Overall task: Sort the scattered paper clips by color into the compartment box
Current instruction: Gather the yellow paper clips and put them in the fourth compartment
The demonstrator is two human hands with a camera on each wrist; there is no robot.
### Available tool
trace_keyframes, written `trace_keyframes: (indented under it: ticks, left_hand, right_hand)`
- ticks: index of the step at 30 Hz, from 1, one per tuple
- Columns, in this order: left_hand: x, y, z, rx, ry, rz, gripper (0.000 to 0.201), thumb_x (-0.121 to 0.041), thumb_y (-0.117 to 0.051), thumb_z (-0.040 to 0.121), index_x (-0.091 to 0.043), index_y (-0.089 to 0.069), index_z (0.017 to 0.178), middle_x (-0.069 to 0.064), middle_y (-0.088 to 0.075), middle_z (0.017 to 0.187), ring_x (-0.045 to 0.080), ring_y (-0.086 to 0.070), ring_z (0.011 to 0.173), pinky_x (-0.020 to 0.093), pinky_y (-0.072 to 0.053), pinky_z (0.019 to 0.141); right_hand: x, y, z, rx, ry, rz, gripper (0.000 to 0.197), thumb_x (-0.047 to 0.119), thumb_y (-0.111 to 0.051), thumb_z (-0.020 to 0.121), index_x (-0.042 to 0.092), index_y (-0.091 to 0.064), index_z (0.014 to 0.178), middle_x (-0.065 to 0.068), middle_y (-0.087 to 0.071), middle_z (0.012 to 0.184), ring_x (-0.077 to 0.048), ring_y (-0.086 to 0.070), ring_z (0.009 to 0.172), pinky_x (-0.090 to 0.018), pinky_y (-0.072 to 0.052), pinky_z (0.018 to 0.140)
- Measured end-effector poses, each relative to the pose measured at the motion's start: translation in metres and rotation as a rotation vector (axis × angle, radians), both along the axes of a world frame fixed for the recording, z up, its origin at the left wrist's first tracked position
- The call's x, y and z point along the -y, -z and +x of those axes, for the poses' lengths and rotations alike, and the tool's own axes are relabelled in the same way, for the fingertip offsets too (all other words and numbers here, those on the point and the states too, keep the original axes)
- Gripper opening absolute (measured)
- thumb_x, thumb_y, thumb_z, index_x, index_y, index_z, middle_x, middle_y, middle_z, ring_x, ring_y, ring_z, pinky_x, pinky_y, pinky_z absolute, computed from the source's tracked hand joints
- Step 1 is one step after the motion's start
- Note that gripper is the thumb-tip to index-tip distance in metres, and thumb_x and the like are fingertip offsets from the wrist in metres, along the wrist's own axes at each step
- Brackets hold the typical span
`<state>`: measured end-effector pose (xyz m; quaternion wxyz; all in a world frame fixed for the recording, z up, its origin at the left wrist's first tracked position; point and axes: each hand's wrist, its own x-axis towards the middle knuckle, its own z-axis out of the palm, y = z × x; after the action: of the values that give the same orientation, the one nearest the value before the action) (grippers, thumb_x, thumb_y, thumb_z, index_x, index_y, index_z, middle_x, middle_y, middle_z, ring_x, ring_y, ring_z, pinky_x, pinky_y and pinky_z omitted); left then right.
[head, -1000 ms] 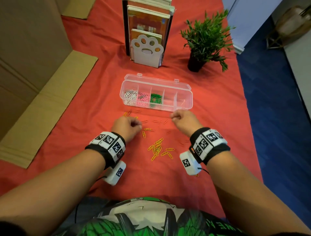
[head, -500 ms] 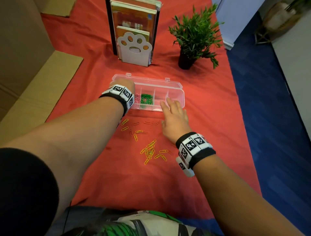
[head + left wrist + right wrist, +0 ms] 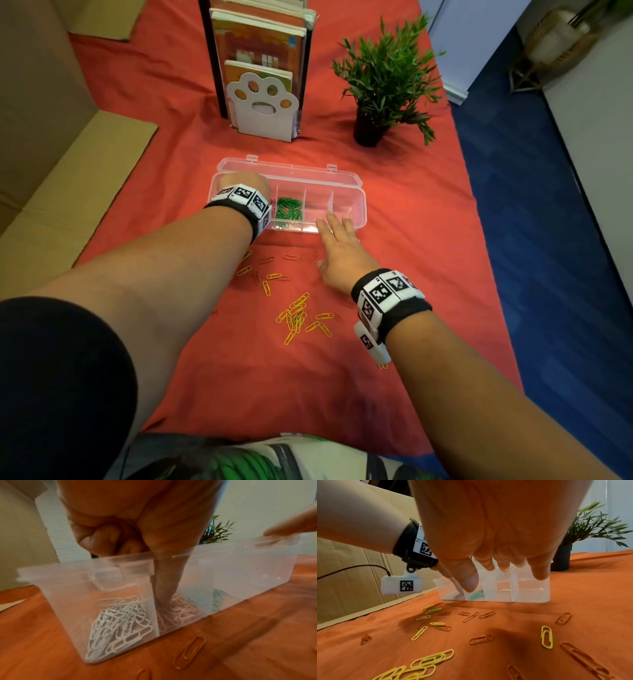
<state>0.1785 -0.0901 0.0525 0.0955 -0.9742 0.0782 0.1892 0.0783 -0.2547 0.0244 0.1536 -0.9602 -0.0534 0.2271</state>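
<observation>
The clear compartment box [image 3: 346, 205] lies open on the red cloth. My left hand [image 3: 239, 181] is over its left end, fingers curled. In the left wrist view one digit of the left hand [image 3: 120, 540] pokes down into the pink clips [image 3: 180, 609], beside the white clips [image 3: 118, 622]; I see nothing held. Green clips [image 3: 289, 212] fill the third compartment. My right hand [image 3: 337, 240] lies flat, its straight fingers [image 3: 539, 573] at the box's front rim [image 3: 530, 592]. Yellow clips [image 3: 296, 313] and orange clips [image 3: 290, 257] lie scattered in front of the box.
A book stand with a white paw-shaped bookend [image 3: 262, 106] and a potted plant [image 3: 383, 78] stand behind the box. Cardboard [image 3: 68, 171] lies along the left. The cloth ends at the right over blue floor [image 3: 548, 274].
My left hand left the scattered clips and went forward over the box's left compartments. My right hand uncurled and reached to the box's front rim.
</observation>
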Motion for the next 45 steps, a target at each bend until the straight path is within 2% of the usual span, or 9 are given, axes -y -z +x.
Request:
trace_keyframes:
  ticks: [4, 7, 13, 17, 19, 22, 28, 38, 45]
  left_hand:
    - [-0.001, 0.005, 0.02, -0.007, -0.097, -0.087, 0.023, -0.024, -0.057, 0.082, -0.006, -0.064, 0.096, 0.013, -0.065, 0.085, 0.037, -0.063, 0.082, 0.046, -0.055, 0.077]
    - [0.011, -0.008, 0.022, 0.032, -0.065, -0.238, 0.032, -0.037, -0.057, 0.084, -0.01, -0.068, 0.097, 0.009, -0.068, 0.094, 0.034, -0.063, 0.09, 0.035, -0.05, 0.078]
    - [0.023, 0.0, 0.007, 0.048, -0.062, -0.319, 0.016, -0.018, -0.06, 0.083, -0.008, -0.07, 0.092, 0.012, -0.07, 0.09, 0.029, -0.065, 0.081, 0.033, -0.054, 0.071]
    - [0.01, -0.006, -0.018, 0.062, -0.092, -0.432, 0.018, -0.028, -0.063, 0.083, -0.014, -0.071, 0.091, 0.004, -0.07, 0.094, 0.026, -0.064, 0.085, 0.029, -0.05, 0.072]
    - [0.004, -0.009, -0.041, 0.053, -0.104, -0.513, 0.018, -0.033, -0.064, 0.083, -0.021, -0.071, 0.093, 0.002, -0.07, 0.095, 0.022, -0.064, 0.087, 0.03, -0.051, 0.075]
    - [0.0, -0.004, -0.085, -0.02, -0.075, -0.571, 0.016, -0.029, -0.065, 0.082, -0.021, -0.073, 0.094, 0.001, -0.073, 0.096, 0.019, -0.065, 0.088, 0.03, -0.051, 0.082]
    - [-0.006, 0.043, -0.154, -0.203, -0.099, -0.496, 0.019, -0.033, -0.066, 0.08, -0.026, -0.073, 0.096, -0.002, -0.073, 0.099, 0.02, -0.066, 0.098, 0.028, -0.05, 0.086]
    - [-0.002, 0.067, -0.178, -0.079, -0.203, -0.481, 0.031, -0.047, -0.07, 0.07, -0.019, -0.064, 0.083, 0.003, -0.067, 0.091, 0.026, -0.062, 0.089, 0.032, -0.048, 0.071]
    - [-0.001, 0.066, -0.179, -0.094, -0.175, -0.539, 0.012, -0.026, -0.065, 0.077, -0.017, -0.065, 0.085, 0.005, -0.067, 0.093, 0.026, -0.062, 0.092, 0.03, -0.046, 0.072]
  right_hand:
    - [0.002, -0.001, 0.001, -0.023, -0.01, 0.008, 0.077, 0.02, -0.05, 0.089, 0.022, -0.002, 0.15, 0.001, 0.007, 0.16, -0.026, 0.01, 0.147, -0.048, -0.012, 0.12]
    - [0.002, 0.0, 0.001, -0.006, -0.004, 0.015, 0.078, 0.02, -0.051, 0.088, 0.021, -0.003, 0.15, -0.001, 0.004, 0.16, -0.027, 0.009, 0.147, -0.05, -0.015, 0.119]
    - [0.006, -0.012, 0.005, -0.028, -0.021, 0.036, 0.073, 0.02, -0.052, 0.09, 0.016, -0.01, 0.15, -0.005, 0.0, 0.16, -0.026, 0.003, 0.148, -0.046, -0.011, 0.12]
    - [0.02, -0.024, -0.004, 0.114, 0.03, 0.164, 0.057, 0.012, -0.05, 0.09, 0.012, -0.032, 0.144, -0.011, -0.027, 0.153, -0.024, -0.023, 0.143, -0.029, -0.02, 0.116]
    - [0.029, -0.026, -0.017, 0.173, 0.059, 0.181, 0.044, 0.01, -0.051, 0.089, 0.012, -0.049, 0.133, -0.012, -0.047, 0.134, -0.026, -0.043, 0.129, -0.025, -0.031, 0.106]
    - [0.04, -0.021, -0.041, 0.101, 0.043, 0.115, 0.027, 0.011, -0.049, 0.089, 0.011, -0.062, 0.113, -0.012, -0.058, 0.113, -0.027, -0.056, 0.108, -0.026, -0.038, 0.091]
    - [0.034, 0.013, -0.086, -0.005, -0.044, 0.046, 0.018, 0.012, -0.048, 0.088, 0.009, -0.064, 0.095, -0.013, -0.059, 0.099, -0.032, -0.057, 0.099, -0.036, -0.046, 0.084]
    - [0.005, 0.042, -0.102, 0.192, -0.147, -0.028, 0.02, 0.006, -0.057, 0.082, 0.007, -0.055, 0.101, -0.011, -0.05, 0.103, -0.03, -0.049, 0.099, -0.043, -0.048, 0.083]
    - [0.002, 0.041, -0.098, 0.126, -0.14, -0.056, 0.029, -0.006, -0.041, 0.081, 0.004, -0.051, 0.106, -0.015, -0.049, 0.111, -0.033, -0.047, 0.106, -0.04, -0.042, 0.09]
